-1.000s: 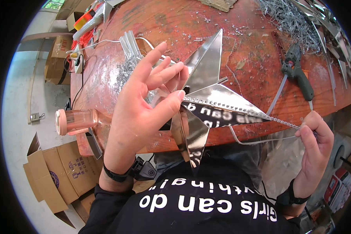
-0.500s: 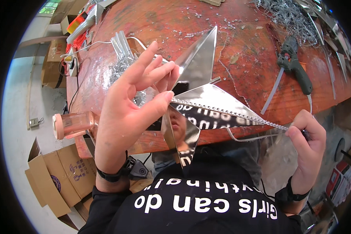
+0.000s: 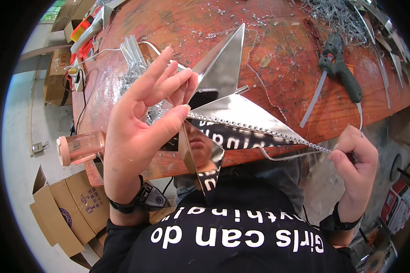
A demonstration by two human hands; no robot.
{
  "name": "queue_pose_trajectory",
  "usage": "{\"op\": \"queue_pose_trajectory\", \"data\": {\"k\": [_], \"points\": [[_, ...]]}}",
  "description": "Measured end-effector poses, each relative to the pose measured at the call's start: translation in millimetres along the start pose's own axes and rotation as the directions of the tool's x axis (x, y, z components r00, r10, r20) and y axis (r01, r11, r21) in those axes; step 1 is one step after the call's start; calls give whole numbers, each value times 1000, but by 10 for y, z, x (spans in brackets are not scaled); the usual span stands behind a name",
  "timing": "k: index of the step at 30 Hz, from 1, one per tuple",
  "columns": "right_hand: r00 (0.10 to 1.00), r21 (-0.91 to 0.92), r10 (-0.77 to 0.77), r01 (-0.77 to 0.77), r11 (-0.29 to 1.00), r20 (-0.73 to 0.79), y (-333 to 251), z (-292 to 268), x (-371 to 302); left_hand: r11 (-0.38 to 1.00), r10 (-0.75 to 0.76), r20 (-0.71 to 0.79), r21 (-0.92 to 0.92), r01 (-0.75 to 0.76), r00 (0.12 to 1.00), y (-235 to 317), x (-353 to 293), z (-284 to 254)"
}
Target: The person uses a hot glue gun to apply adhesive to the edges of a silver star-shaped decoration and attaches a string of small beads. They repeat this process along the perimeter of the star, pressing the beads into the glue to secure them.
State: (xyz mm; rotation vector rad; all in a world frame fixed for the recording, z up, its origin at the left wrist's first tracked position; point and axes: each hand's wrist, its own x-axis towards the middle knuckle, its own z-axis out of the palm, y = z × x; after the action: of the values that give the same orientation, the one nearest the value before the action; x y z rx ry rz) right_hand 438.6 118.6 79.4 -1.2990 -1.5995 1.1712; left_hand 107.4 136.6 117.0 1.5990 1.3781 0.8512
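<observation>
Mirror-finish star (image 3: 223,104) is held above the red workbench (image 3: 287,54) edge, pinched at its centre by left hand (image 3: 143,118) with fingers spread, while a beaded strip (image 3: 269,132) along one ridge is pinched taut by right hand (image 3: 357,157).

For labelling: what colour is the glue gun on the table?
Dark green glue gun, seen in the head view.

At frame centre the mirrored star (image 3: 223,102) is held above the workbench's (image 3: 177,27) near edge, with the left hand (image 3: 139,123) at its left. A beaded strip (image 3: 259,129) runs from the star's middle rightward to the right hand (image 3: 355,154) at lower right. The glue gun (image 3: 341,68) lies on the bench at upper right. A jar (image 3: 79,148) sits left of the left hand, with cardboard boxes (image 3: 68,214) below it at lower left.
</observation>
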Motion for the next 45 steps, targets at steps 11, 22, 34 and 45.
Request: {"op": "queue_pose_trajectory", "data": {"k": [11,22,34,45], "points": [[1000,-42,27,-27,999,0,73,23,5,1000,17,4,15,-17,1000,-35,-16,-15],[999,-232,-21,26,972,24,74,183,60,969,-119,-46,-223,106,992,92,-57,113],[1000,172,-12,9,985,13,-235,574,166,937,-48,-31,-348,34,998,2,-116,161],[991,-41,-125,127,991,48,-205,451,156,928,9,-152,-366,-65,988,-67,-165,118]]}}
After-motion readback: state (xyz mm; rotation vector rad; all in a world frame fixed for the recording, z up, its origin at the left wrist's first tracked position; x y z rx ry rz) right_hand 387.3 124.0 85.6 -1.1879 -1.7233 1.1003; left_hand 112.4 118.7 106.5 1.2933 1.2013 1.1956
